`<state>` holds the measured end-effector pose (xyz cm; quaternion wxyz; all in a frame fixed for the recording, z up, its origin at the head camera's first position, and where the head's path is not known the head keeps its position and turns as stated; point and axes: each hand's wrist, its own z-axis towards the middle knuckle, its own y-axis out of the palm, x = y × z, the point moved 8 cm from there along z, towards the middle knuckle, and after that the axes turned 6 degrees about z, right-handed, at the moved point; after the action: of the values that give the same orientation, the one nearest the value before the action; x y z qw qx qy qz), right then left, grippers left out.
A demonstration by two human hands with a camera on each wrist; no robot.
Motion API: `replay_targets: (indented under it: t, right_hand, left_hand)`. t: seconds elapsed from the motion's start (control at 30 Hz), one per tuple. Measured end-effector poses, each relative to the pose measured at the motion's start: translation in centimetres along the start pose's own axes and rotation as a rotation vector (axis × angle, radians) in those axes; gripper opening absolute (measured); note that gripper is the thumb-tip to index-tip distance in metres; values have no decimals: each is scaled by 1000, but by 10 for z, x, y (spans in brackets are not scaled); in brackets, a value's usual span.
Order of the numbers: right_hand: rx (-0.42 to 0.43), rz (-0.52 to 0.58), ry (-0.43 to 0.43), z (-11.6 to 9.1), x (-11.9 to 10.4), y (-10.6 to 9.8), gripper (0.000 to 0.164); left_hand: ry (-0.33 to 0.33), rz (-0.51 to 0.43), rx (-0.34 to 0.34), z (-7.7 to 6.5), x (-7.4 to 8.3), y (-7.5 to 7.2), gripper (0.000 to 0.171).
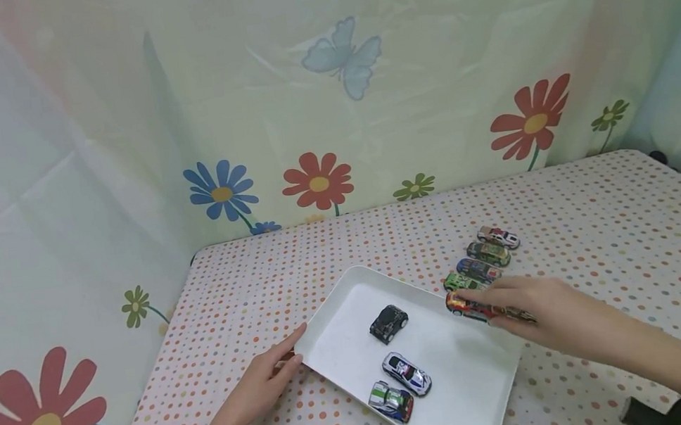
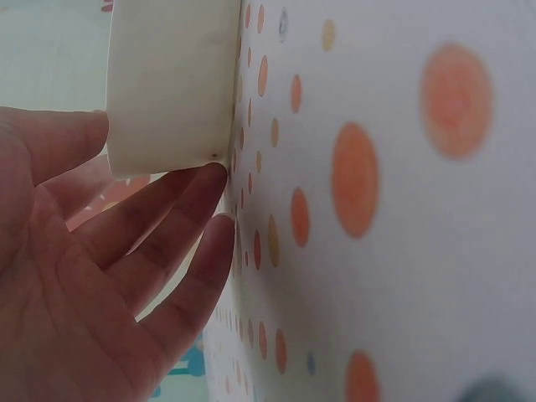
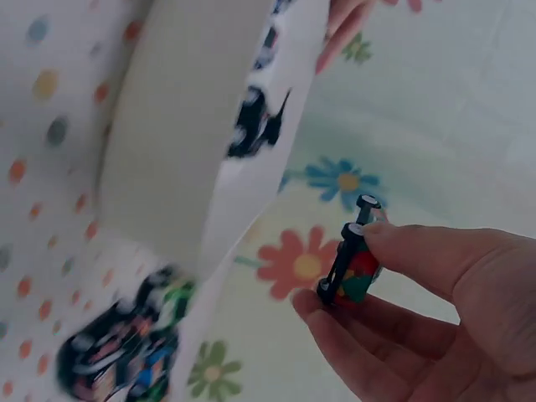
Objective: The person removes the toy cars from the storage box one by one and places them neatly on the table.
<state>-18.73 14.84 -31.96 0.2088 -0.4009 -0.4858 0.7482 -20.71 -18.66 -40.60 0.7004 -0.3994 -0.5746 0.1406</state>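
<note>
dotted tabletop [image 1: 604,230]; right grip [image 1: 533,302] pinching red car [image 1: 462,304] near white tray [image 1: 462,375]; left grip [image 1: 262,385], fingers apart, touching tray.

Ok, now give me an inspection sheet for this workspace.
Surface: white cloth with multicoloured dots.
Job's things: white rectangular tray holding a black toy car, a white-and-blue toy car and a green-and-white toy car; at least four more multicoloured toy cars lined up beside it.
Clutter: nothing seen.
Hands: left hand touches the tray's left corner; right hand pinches a red-and-yellow toy car.
Cables: nothing seen.
Surroundings: pale green hanging sheet printed with flowers and a butterfly.
</note>
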Motion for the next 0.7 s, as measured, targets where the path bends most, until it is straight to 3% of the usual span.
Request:
replay_targets:
  t: [0.1,0.43,0.7]
  right_hand:
    - [60,-45,28,1,21,-5,51]
    - [138,-92,110,-8,88,-8,52]
    - [57,-130,229,-11,117,4,48]
  left_hand:
    - [-1,-6,-1,0,0,0,49]
    - [12,-13,-6,0,-1,1,49]
    - [26,-4,-10,-1,0,0,49]
